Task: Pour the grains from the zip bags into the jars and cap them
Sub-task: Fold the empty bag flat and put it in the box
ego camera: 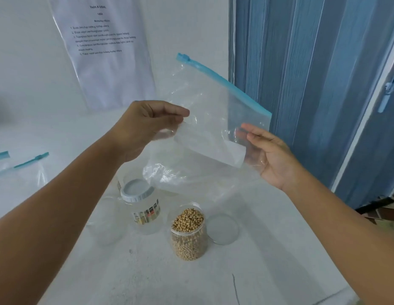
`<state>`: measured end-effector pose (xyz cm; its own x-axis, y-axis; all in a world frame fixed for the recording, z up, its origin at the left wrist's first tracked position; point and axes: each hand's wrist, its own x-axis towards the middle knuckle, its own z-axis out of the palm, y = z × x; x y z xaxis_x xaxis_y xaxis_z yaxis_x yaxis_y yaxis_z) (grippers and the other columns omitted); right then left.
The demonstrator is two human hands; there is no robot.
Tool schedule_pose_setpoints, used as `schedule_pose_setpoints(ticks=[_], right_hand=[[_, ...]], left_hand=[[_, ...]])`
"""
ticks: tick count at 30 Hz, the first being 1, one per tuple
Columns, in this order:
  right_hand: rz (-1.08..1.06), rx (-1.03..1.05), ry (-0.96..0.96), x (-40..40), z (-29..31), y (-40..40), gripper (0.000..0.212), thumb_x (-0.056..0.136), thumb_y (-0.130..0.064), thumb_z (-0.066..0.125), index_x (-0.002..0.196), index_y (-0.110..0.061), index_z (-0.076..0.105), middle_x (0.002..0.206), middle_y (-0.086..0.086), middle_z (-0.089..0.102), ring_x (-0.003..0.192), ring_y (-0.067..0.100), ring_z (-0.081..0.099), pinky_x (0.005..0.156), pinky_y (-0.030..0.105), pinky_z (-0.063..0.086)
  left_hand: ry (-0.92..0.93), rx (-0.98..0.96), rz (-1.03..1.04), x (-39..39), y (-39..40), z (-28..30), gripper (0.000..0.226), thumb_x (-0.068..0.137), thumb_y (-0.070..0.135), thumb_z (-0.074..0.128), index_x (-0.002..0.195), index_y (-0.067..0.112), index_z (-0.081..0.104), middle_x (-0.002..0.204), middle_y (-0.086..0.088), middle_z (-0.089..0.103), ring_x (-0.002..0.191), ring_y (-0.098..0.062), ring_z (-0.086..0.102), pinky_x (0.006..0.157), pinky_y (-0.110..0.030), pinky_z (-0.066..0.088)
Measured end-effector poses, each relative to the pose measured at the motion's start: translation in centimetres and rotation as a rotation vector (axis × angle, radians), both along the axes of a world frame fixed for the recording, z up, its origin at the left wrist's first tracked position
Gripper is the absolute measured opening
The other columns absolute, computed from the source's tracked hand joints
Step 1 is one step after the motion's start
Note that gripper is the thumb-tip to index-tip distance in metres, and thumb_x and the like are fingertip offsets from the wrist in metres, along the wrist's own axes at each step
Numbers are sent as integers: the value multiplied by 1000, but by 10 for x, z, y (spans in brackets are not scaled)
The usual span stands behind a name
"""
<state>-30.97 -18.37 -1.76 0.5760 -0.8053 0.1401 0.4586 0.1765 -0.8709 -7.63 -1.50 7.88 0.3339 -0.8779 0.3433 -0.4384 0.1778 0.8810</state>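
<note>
Far left on the counter [268, 260] we see two flat zip bags [19, 172], seemingly empty. Moving right, our left hand [145, 126] has its grip pinched on the corner of a third, empty zip bag [213, 119] held up above the jars, blue zipper uppermost. Below it we count three jars: an empty clear jar [104, 223], a capped jar [143, 208], and an uncapped jar full of grains [189, 232] with its loose lid [222, 228] just beside. Our right hand [273, 159] supports the bag with its grip loose, fingers spread. Pouring here looks finished; capping remains.
</note>
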Motion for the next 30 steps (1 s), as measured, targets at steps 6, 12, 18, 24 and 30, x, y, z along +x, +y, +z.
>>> schedule_pose_setpoints(ticks=[6, 12, 18, 24, 30], right_hand=[[8, -18, 56, -59, -5, -86, 27, 100, -1, 59, 122, -11, 71, 123, 2, 76, 94, 17, 78, 73, 26, 62], [104, -105, 320, -116, -8, -175, 25, 98, -5, 65, 117, -18, 75, 121, 0, 77, 107, 21, 75, 90, 30, 62], [192, -100, 611, -119, -76, -210, 24, 98, -6, 69, 116, -20, 76, 120, 3, 76, 93, 19, 78, 75, 27, 62], [157, -176, 923, -106, -175, -199, 30, 99, -4, 63, 118, -24, 76, 115, -4, 75, 88, 10, 72, 64, 14, 53], [111, -483, 1130, -86, -193, -206, 37, 94, -11, 64, 125, -31, 72, 131, -4, 66, 108, 14, 67, 88, 24, 54]], left_hand=[[186, 146, -11, -73, -55, -16, 33, 95, 7, 67, 127, 12, 72, 128, 3, 74, 85, -26, 77, 82, -35, 65], [580, 133, 73, -143, -109, -71, 28, 97, 0, 63, 123, 8, 70, 123, -5, 74, 80, -31, 78, 68, -29, 64], [728, 270, 314, -172, -134, -182, 25, 99, -4, 63, 116, 12, 74, 121, -6, 73, 83, -24, 76, 77, -35, 65], [686, 458, 469, -175, -137, -268, 25, 94, -11, 67, 110, 7, 75, 97, -13, 70, 75, -22, 67, 73, -34, 65], [370, 625, 478, -159, -147, -281, 27, 83, 2, 79, 103, 21, 75, 88, -8, 77, 65, -19, 73, 75, -32, 65]])
